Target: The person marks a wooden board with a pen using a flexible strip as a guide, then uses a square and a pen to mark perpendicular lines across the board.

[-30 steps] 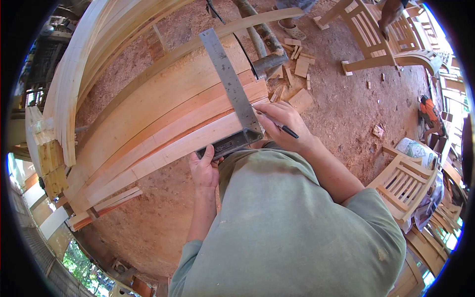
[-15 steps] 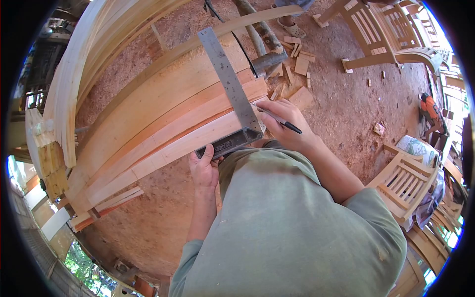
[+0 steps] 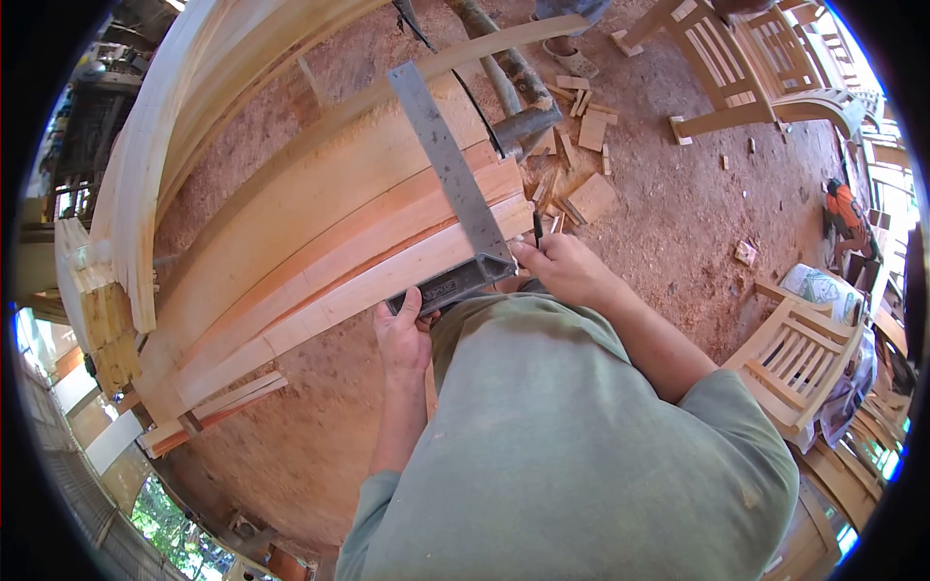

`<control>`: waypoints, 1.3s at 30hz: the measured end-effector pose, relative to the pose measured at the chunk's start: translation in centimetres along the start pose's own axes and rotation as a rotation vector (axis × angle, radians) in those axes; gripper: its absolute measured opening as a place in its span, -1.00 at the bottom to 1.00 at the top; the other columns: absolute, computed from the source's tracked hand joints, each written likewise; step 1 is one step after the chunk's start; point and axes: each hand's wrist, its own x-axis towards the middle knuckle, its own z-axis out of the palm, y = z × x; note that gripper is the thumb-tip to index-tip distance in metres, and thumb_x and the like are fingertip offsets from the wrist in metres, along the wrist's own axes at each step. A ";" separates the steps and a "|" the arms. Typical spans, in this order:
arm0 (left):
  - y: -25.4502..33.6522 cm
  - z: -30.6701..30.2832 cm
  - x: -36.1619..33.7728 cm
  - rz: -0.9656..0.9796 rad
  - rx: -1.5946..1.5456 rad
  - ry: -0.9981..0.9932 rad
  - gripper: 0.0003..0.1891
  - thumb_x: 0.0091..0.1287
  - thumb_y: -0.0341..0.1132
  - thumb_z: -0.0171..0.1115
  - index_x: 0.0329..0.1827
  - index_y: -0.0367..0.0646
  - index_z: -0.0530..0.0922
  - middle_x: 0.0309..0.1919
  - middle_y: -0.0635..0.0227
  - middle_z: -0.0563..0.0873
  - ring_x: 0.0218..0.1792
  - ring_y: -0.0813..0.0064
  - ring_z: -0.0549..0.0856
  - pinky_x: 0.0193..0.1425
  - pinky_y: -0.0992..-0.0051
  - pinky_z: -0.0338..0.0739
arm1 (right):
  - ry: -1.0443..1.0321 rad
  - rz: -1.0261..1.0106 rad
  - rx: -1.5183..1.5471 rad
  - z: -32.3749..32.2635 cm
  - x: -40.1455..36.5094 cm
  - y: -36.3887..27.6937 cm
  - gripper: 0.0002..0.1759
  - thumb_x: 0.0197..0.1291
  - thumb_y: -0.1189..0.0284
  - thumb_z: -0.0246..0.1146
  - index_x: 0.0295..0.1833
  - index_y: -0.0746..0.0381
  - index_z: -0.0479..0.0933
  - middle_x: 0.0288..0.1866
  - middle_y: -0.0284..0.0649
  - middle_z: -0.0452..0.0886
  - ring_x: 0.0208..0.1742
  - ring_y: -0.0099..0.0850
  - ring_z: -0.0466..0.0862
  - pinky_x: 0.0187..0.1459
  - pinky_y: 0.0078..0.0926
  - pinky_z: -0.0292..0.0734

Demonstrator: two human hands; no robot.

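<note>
My left hand (image 3: 403, 339) grips the dark stock of a try square (image 3: 450, 179), thumb on top. The steel blade lies across several long, light wooden strips, and the stock sits along the near edge of the closest strip (image 3: 373, 286). By the inner corner of the square, at the right end of that strip, my right hand (image 3: 573, 271) is closed around a black marker pen (image 3: 538, 227). Part of the pen stands up past the fingers; the rest is hidden in the hand.
A wide curved board (image 3: 291, 203) lies beyond the strips, with stacked planks (image 3: 136, 194) at the left. Wood offcuts (image 3: 593, 198) litter the dirt floor. Slatted wooden chair parts (image 3: 799, 358) stand at the right. A person in orange (image 3: 850, 213) is far right; another person's foot (image 3: 573, 60) shows at the top.
My right hand has drawn slightly down and turned, so the pen now points upward instead of slanting across the fingers. The left hand keeps its hold on the square.
</note>
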 end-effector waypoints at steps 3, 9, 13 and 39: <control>-0.1 -0.1 -0.1 -0.014 0.016 -0.008 -0.76 0.50 -0.46 0.27 0.17 -0.19 0.52 -0.08 0.28 0.77 -0.22 0.40 0.79 -0.29 0.45 0.73 | -0.059 0.103 0.638 2.9 0.9 2.5 -0.61 0.51 0.24 0.20 -0.09 0.42 0.65 -0.37 -0.27 0.67 -0.37 -0.44 0.68 -0.21 -0.44 0.62; -0.7 0.8 0.1 -0.057 0.035 -0.035 -0.75 0.50 -0.42 0.29 0.18 -0.16 0.53 -0.07 0.31 0.76 -0.20 0.45 0.78 -0.26 0.48 0.73 | -0.040 0.121 0.888 3.7 1.1 2.9 -0.71 0.56 0.34 0.13 0.07 0.34 0.62 -0.17 -0.22 0.74 -0.29 -0.44 0.76 -0.13 -0.47 0.68; -0.8 1.5 0.0 -0.040 0.044 -0.057 -0.74 0.50 -0.40 0.29 0.18 -0.16 0.52 -0.06 0.31 0.76 -0.19 0.47 0.77 -0.24 0.50 0.72 | -0.002 0.113 0.882 3.4 1.0 2.7 -0.73 0.55 0.33 0.15 0.03 0.33 0.62 -0.20 -0.23 0.73 -0.34 -0.45 0.74 -0.19 -0.47 0.67; -1.5 1.8 0.1 -0.036 0.037 -0.081 -0.73 0.50 -0.44 0.28 0.20 -0.16 0.51 0.00 0.29 0.74 -0.12 0.43 0.77 -0.17 0.44 0.75 | 0.042 0.112 0.941 3.4 1.3 3.2 -0.72 0.55 0.31 0.16 -0.11 0.28 0.65 -0.28 -0.38 0.63 -0.29 -0.57 0.59 -0.18 -0.55 0.55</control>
